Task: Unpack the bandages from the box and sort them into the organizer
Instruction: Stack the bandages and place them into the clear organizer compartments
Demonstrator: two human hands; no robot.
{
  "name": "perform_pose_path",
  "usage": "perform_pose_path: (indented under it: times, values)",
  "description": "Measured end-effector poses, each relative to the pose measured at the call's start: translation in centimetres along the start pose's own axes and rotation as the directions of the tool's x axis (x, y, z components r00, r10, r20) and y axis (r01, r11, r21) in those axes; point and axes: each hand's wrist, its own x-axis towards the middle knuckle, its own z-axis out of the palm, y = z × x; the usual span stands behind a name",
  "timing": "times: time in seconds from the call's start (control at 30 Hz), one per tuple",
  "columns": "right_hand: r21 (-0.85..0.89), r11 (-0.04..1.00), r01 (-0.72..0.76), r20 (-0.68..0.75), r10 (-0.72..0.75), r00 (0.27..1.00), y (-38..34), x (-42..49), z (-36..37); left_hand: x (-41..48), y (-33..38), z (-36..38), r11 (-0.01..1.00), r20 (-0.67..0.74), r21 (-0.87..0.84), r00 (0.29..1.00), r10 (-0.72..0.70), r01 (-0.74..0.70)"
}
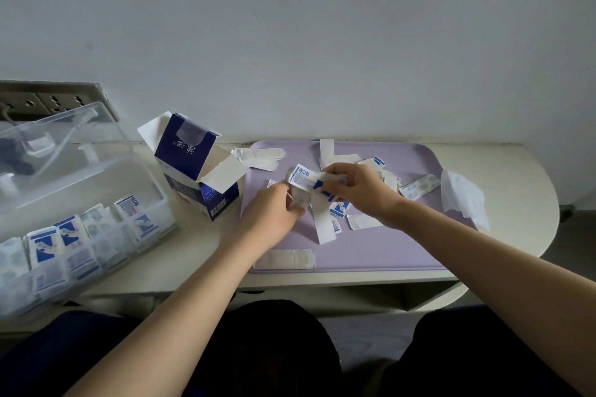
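Dark trousers (274,348), mine, lowest in view, below the table (522,203) edge. Left hand (274,203): fingers curled round a clump of wrapped bandages (306,179) over the purple tray (387,251). Right hand (361,187): pinched the same clump from the other side. Loose bandages (419,185) lay scattered on the tray. Box (200,171), blue and white, flaps open, stood just left of the tray. Clear organizer (96,171), lid up, far left, held rows of bandages
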Motion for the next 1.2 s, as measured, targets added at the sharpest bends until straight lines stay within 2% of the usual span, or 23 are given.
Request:
perform_pose_path:
  times: [0.1,0.17,0.3,0.37,0.47,0.6,0.77,0.83,0.9,1.03,1.2]
  values:
    - [-0.18,0.984,-0.006,-0.012,0.004,1.0,0.4,-0.1,-0.5,0.0,0.1,-0.1,0.998,-0.055,-0.056,0.998,0.013,-0.017]
    - [-0.29,0.957,0.001,-0.039,-0.012,0.999,0.8,-0.1,-0.6,0.1,0.3,-0.3,0.997,-0.14,-0.069,0.99,0.025,-0.035]
    - [-0.544,0.836,0.068,-0.063,-0.121,0.991,0.8,-0.2,-0.5,-0.1,0.6,-0.4,0.99,-0.232,-0.067,0.967,0.103,-0.121]
    - [-0.66,0.74,0.126,-0.022,-0.187,0.982,0.9,-0.3,-0.3,-0.2,0.7,-0.3,0.98,-0.215,-0.04,0.96,0.181,-0.194]
    - [-0.782,0.598,0.176,0.076,-0.188,0.979,1.5,-0.3,0.3,-0.3,0.7,0.0,0.961,-0.156,0.148,0.954,0.255,-0.233]
    - [-0.804,0.563,0.192,0.117,-0.166,0.979,1.8,-0.1,1.3,-0.1,0.5,0.6,0.919,-0.089,0.297,0.951,0.296,-0.258]
    - [-0.835,0.516,0.193,0.129,-0.158,0.979,1.5,0.1,1.8,0.5,-0.7,1.6,0.83,0.024,0.521,0.975,0.22,-0.2]
    - [-0.831,0.522,0.191,0.124,-0.161,0.979,1.2,0.1,2.0,0.5,-1.1,1.7,0.792,0.048,0.588,0.985,0.167,-0.163]
    - [-0.794,0.58,0.18,0.102,-0.165,0.981,1.0,0.1,2.2,0.5,-1.1,1.6,0.782,0.045,0.603,0.986,0.16,-0.154]
    - [-0.674,0.724,0.145,0.009,-0.187,0.982,0.9,0.4,2.7,0.5,-0.8,1.2,0.881,0.018,0.453,0.989,0.146,-0.139]
    - [-0.59,0.802,0.088,0.009,-0.102,0.995,1.5,0.6,2.8,0.5,-1.1,1.3,0.917,0.022,0.378,0.992,0.125,-0.124]
